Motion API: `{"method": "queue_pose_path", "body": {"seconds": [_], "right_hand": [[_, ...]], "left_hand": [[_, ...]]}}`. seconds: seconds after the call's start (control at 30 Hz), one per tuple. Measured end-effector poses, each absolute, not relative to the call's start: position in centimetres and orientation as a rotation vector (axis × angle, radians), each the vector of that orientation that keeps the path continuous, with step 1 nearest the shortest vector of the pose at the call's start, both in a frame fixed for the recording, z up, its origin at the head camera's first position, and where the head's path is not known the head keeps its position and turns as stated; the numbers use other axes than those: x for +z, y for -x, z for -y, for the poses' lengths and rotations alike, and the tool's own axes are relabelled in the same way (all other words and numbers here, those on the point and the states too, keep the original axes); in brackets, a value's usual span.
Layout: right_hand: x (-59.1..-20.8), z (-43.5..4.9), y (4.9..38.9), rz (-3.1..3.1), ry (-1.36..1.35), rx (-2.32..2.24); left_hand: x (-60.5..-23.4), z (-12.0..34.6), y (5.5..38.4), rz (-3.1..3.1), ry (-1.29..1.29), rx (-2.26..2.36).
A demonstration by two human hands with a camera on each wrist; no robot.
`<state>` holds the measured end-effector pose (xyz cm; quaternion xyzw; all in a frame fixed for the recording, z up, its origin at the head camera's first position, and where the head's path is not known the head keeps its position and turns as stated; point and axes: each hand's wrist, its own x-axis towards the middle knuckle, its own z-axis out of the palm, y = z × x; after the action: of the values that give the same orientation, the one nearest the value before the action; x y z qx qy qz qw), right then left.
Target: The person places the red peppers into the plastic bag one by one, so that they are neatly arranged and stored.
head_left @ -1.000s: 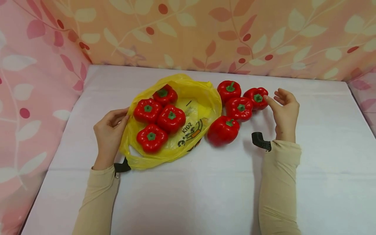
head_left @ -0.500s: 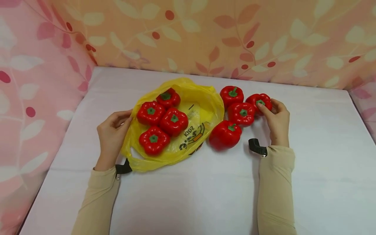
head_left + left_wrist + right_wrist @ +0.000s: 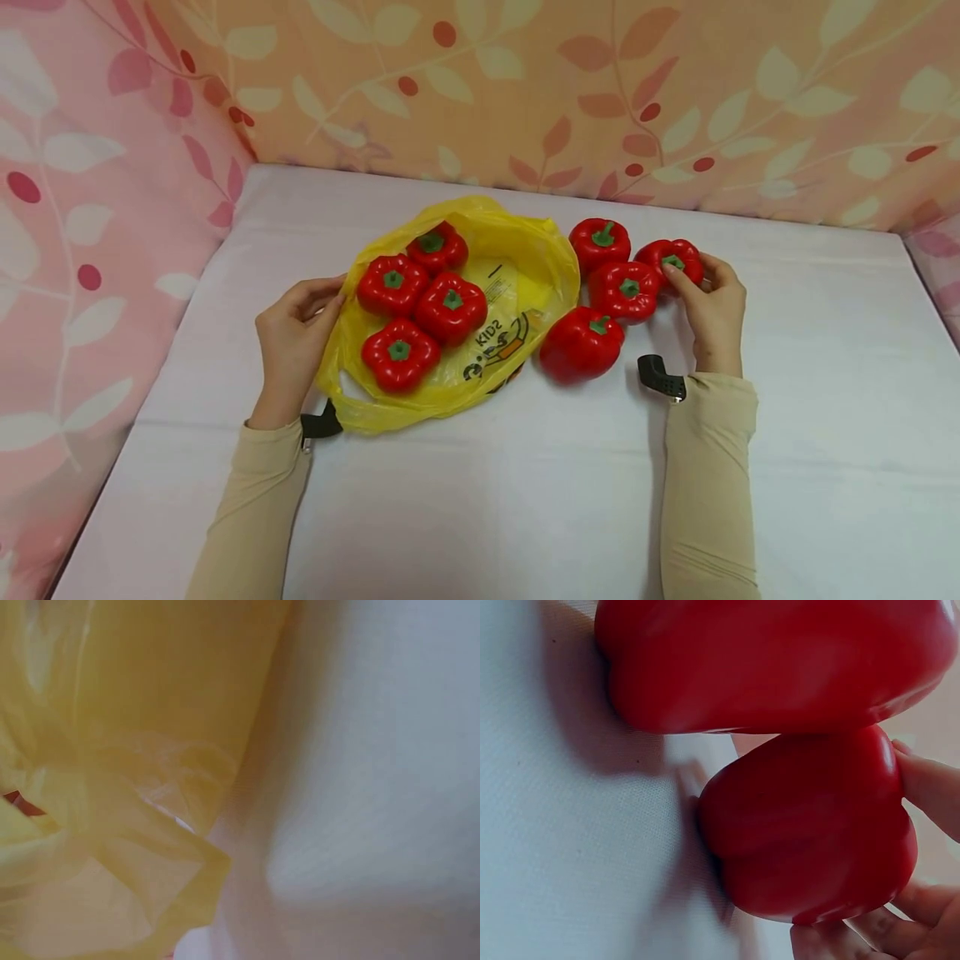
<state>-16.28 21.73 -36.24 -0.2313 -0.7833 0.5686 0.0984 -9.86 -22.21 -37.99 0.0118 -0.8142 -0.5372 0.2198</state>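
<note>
My left hand point(image 3: 296, 350) pinches the left rim of a yellow plastic bag point(image 3: 551, 254), which lies with its mouth open. Inside the bag sit several red bell peppers with green stems, such as the front one point(image 3: 401, 355). In the left wrist view, yellow plastic point(image 3: 172, 682) fills the left side and the hand itself is out of sight. My right hand point(image 3: 716, 312) grips a bell pepper point(image 3: 687, 255) at the right of the group, thumb by its stem and fingers round its far side. The right wrist view shows this pepper point(image 3: 810, 832) against a neighbouring pepper point(image 3: 780, 660).
Three more bell peppers stand right of the bag: a back one point(image 3: 600, 242), a middle one point(image 3: 622, 292) and a front one point(image 3: 581, 346) lying tilted. A white cloth point(image 3: 480, 517) covers the table. Patterned fabric point(image 3: 510, 92) hangs behind and at the left.
My right hand has moved left from beside the rightmost pepper, and its fingers have closed round it. The left hand keeps its hold on the bag. The view has shifted slightly.
</note>
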Motion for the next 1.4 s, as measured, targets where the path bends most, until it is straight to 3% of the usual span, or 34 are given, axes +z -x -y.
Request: {"method": "queue_pose_path", "body": {"seconds": [0.57, 1.4], "right_hand": [[-36.0, -21.7, 16.2, 2.125, 0.684, 1.734], [-31.7, -20.5, 15.0, 1.552, 0.466, 2.053]], "left_hand": [[-37.8, 22.3, 9.9, 2.258, -0.032, -1.487], [-37.7, 22.2, 10.0, 2.266, -0.055, -1.485]]}}
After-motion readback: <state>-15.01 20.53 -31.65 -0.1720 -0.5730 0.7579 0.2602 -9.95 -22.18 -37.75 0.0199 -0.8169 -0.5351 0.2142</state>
